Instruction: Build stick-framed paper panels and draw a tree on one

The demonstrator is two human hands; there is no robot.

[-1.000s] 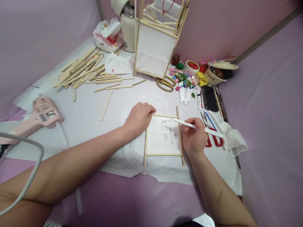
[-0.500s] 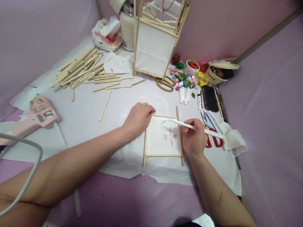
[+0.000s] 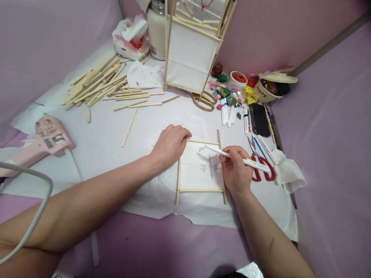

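So my right hand is closed around a white marker, its tip over the tree sketch on the paper panel. My left hand rests half-curled on the corner of the wooden stick frame, and red-handled scissors lie just right of my right hand.

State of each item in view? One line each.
Left hand, resting on the frame's upper-left corner
Right hand, gripping the white marker
White marker, tip over the drawing
Wooden frame, lying flat
Paper panel, tree sketch drawn, fixed in the frame
Lantern, standing upright
Red-handled scissors, lying on the sheet
Pink hot glue gun, lying down
Tissue, crumpled
Wooden sticks, loose pile
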